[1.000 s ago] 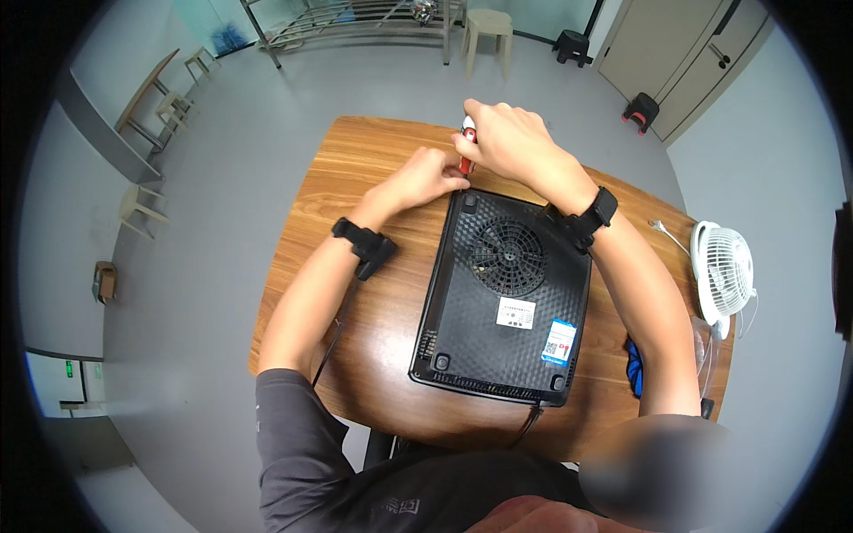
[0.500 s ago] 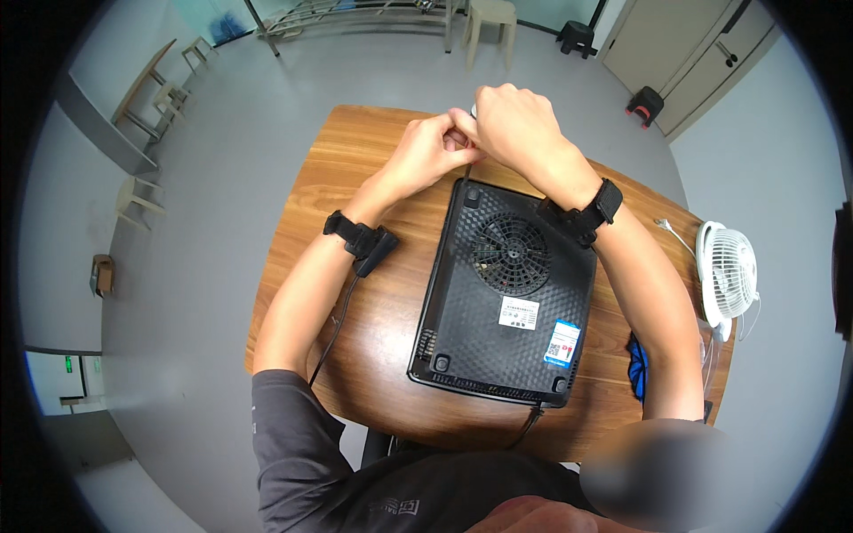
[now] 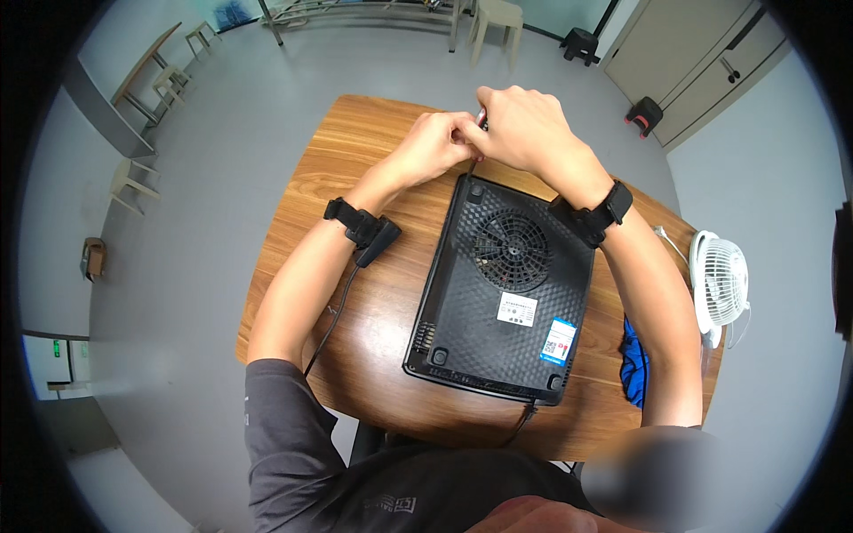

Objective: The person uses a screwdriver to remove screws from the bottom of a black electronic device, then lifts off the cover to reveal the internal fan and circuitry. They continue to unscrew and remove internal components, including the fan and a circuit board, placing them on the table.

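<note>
An induction cooker (image 3: 480,333) with a black dimpled underside lies bottom-up on the wooden table, its round fan grille (image 3: 512,250) facing up. Just beyond its far left corner, my hands meet. My right hand (image 3: 526,127) is closed, knuckles up, and a small reddish and pale end of some object shows at its thumb side. My left hand (image 3: 437,147) is pinched with its fingertips against the right hand. A thin dark rod or cord (image 3: 472,167) runs from the fingers toward the cooker's corner; its kind is unclear.
At the table's right edge stands a white fan (image 3: 718,282) with its cord. A blue cloth (image 3: 633,364) lies partly behind my right forearm. Black straps circle both wrists, and a cable (image 3: 330,324) trails from the left one. Stools (image 3: 496,25) stand on the floor beyond.
My hands stay together at the cooker's far corner, the right wrist slightly turned. More of the small reddish end shows now. The whole view has shifted a little.
</note>
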Demonstrator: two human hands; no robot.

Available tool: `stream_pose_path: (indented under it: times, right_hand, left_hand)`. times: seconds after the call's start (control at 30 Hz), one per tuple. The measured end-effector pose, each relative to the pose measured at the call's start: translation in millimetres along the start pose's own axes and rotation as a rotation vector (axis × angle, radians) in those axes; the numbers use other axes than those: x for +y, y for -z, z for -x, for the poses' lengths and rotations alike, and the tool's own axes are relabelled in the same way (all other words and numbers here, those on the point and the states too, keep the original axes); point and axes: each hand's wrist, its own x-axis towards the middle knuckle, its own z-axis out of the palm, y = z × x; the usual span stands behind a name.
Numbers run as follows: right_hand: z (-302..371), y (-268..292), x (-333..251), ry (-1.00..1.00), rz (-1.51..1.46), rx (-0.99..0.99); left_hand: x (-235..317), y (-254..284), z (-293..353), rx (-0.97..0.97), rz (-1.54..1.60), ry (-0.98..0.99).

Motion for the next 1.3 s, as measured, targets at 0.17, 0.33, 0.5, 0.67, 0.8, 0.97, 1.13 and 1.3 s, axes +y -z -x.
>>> stream_pose_path:
  times: [0.17,0.33,0.5,0.67,0.8,0.97,1.13,1.3]
  right_hand:
    - [-2.9,-4.9,-3.3,-0.051,0.05,-0.016]
    - [0.8,-14.9,5.1,0.138,-0.094,0.11]
    - [5.1,-15.0,4.3,0.164,-0.107,0.144]
    - [1.7,-1.6,-3.3,-0.028,0.053,0.064]
    - [1.4,-9.0,-8.0,-0.074,0.027,0.064]
    - [1.3,-5.2,-6.1,-0.08,-0.014,0.013]
    - [8.1,-7.0,-9.1,-0.017,0.0,0.093]
    - [-0.3,7.2,-18.7,-0.121,0.09,-0.075]
  left_hand:
    - [3.6,-9.1,3.2,0.077,-0.044,0.051]
    - [-2.5,-8.6,1.8,0.109,-0.033,-0.036]
    - [-20.3,-4.5,2.6,-0.089,0.293,0.056]
    - [6.6,-11.0,9.5,0.078,-0.027,0.055]
    - [8.1,-21.2,8.2,0.173,-0.029,-0.011]
    - [-11.2,-12.1,3.8,-0.008,0.044,-0.03]
    - [1.7,-12.0,11.2,0.051,-0.066,0.007]
    - [6.0,-25.3,11.8,0.177,-0.088,0.062]
